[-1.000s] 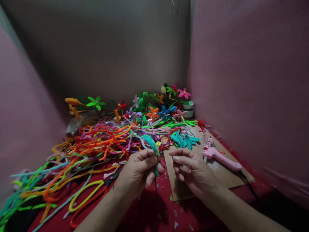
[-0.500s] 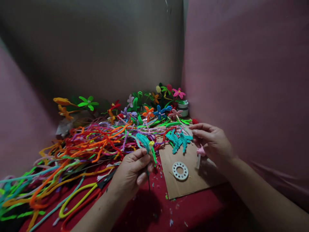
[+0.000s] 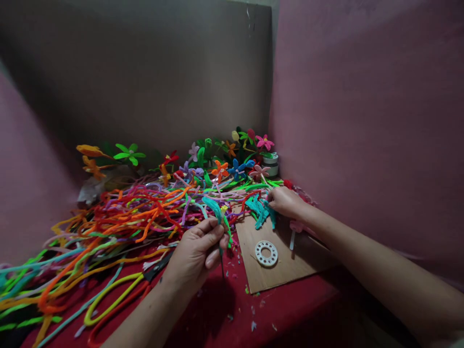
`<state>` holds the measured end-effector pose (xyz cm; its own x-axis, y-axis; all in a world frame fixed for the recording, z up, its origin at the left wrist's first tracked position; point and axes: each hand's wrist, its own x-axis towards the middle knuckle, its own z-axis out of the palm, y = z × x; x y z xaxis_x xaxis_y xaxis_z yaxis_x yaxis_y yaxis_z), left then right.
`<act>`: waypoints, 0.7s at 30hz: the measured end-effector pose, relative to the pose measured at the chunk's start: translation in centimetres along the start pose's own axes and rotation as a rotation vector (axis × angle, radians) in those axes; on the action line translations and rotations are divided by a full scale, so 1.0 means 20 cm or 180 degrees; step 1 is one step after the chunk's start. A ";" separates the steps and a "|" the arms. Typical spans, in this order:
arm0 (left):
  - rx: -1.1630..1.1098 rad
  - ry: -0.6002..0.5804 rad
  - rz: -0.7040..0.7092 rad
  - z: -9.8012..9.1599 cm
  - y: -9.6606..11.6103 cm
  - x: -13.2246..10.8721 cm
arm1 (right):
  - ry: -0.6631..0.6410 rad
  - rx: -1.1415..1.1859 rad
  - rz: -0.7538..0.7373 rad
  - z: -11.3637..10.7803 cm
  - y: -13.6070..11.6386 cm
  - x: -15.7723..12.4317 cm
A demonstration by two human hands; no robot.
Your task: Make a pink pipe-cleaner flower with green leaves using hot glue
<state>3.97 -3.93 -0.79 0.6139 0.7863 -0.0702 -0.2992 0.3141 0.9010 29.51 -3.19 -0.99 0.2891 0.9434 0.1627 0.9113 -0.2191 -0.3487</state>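
Between its thumb and fingers, my left hand [image 3: 203, 246] pinches a stem bearing a teal petal [image 3: 212, 207] and a small yellow centre [image 3: 224, 209]; the dark stem end points down below the hand. My right hand [image 3: 284, 202] reaches to the teal petal pieces [image 3: 259, 211] at the back of the brown board [image 3: 286, 270]. Its fingertips are bent down at the right edge of those pieces, and whether they grip one is hidden. A white ring with holes [image 3: 266, 253] lies on the board, with a pink-wrapped item [image 3: 295, 227] to its right.
Tangled coloured pipe cleaners [image 3: 145, 212] cover the left side. Yellow and red scissor handles [image 3: 114, 299] lie at the front left. Finished fuzzy flowers [image 3: 237, 169] stand along the back beside a white container [image 3: 271, 164]. Scraps dot the red cloth [image 3: 268, 314].
My right hand has moved left and forward from above the pink item to the teal pieces. My left hand still holds the stem in nearly the same place.
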 end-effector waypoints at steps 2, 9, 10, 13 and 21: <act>-0.0050 -0.0009 -0.0022 -0.01 0.00 0.00 | 0.0039 0.0093 -0.0018 -0.02 0.00 0.00; -0.0285 -0.0142 -0.0344 0.00 0.01 0.00 | 0.0233 0.2064 -0.0158 -0.15 -0.03 -0.16; -0.0299 -0.0153 -0.0390 0.00 0.01 0.00 | 0.0079 0.3002 -0.0233 -0.15 -0.05 -0.20; -0.0320 -0.0167 -0.0500 0.02 -0.01 -0.02 | -0.0218 0.4623 -0.0322 -0.11 -0.14 -0.31; -0.0581 -0.0228 -0.0582 0.05 -0.05 -0.05 | -0.0350 0.5235 -0.0667 0.03 -0.34 -0.42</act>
<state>4.47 -5.58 -1.21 0.7180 0.6700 -0.1885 -0.3013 0.5434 0.7835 20.75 -9.52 -0.55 0.1238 0.9482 0.2925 -0.3545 0.3176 -0.8794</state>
